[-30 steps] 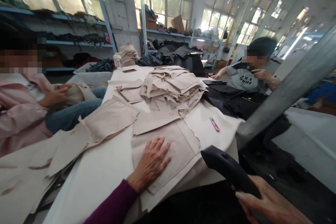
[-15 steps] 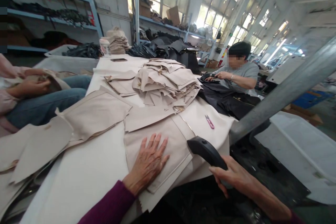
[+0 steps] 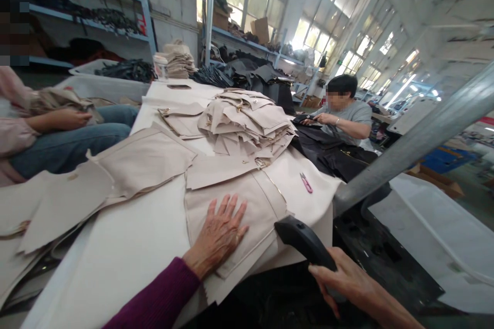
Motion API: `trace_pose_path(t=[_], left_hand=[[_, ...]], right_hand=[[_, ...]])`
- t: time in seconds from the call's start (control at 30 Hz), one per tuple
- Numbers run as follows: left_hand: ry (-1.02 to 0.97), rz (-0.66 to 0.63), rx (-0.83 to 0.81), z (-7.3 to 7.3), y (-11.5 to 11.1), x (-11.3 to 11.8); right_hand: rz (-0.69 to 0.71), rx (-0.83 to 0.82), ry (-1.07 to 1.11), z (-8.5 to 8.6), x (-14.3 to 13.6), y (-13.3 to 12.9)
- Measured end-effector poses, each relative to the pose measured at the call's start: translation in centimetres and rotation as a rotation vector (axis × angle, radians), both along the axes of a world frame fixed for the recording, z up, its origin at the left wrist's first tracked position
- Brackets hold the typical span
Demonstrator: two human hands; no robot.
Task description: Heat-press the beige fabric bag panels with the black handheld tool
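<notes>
My left hand point(image 3: 222, 234) lies flat, fingers spread, on a beige fabric panel point(image 3: 247, 193) that has stitched seams and a zipper strip along its far right side. My right hand point(image 3: 339, 275) grips the handle of a black curved hand-held tool point(image 3: 304, 239), its kind unclear. The tool's head rests at the panel's right edge, just past the zipper's end. Under the panel, more beige fabric juts out toward me with a jagged edge. Pink thread snips point(image 3: 306, 182) lie on the white table covering point(image 3: 142, 236) beyond the tool.
A heap of beige pieces point(image 3: 247, 118) stands mid-table. More beige panels point(image 3: 142, 164) trail off left, beside a seated person point(image 3: 69, 128). At right, a grey metal pole point(image 3: 417, 139) slants past a white bin point(image 3: 432, 236). Another person point(image 3: 343, 108) handles black fabric.
The camera view has shifted slightly. The tool's head has slid a little along the panel's right edge, toward me. My left hand stays flat on the panel.
</notes>
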State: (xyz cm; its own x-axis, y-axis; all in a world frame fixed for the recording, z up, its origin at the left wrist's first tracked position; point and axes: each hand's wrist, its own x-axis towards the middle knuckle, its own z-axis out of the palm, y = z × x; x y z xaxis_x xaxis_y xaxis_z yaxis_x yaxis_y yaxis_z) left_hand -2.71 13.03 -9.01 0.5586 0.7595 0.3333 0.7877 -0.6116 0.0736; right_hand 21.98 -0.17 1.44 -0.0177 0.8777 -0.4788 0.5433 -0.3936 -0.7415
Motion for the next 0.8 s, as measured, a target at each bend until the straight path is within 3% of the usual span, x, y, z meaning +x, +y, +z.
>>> trace_pose_path(t=[0.2,0.4,0.5,0.67,0.8], left_hand=[[0.002,0.004,0.008,0.0,-0.1,0.1],[0.009,-0.004,-0.004,0.2,-0.1,0.1],[0.009,0.005,-0.005,0.2,-0.1,0.1],[0.016,0.013,0.001,0.1,-0.2,0.1],[0.010,0.009,0.005,-0.2,-0.1,0.1]], right_hand=[[-0.019,0.069,-0.038,0.5,-0.5,1.1],[-0.022,-0.048,-0.035,0.8,-0.5,-0.1],[-0.007,-0.056,-0.025,0.9,-0.7,0.6],[-0.077,0.044,-0.071,1.2,0.3,2.5],[-0.102,0.098,-0.070,2.1,1.6,1.5]])
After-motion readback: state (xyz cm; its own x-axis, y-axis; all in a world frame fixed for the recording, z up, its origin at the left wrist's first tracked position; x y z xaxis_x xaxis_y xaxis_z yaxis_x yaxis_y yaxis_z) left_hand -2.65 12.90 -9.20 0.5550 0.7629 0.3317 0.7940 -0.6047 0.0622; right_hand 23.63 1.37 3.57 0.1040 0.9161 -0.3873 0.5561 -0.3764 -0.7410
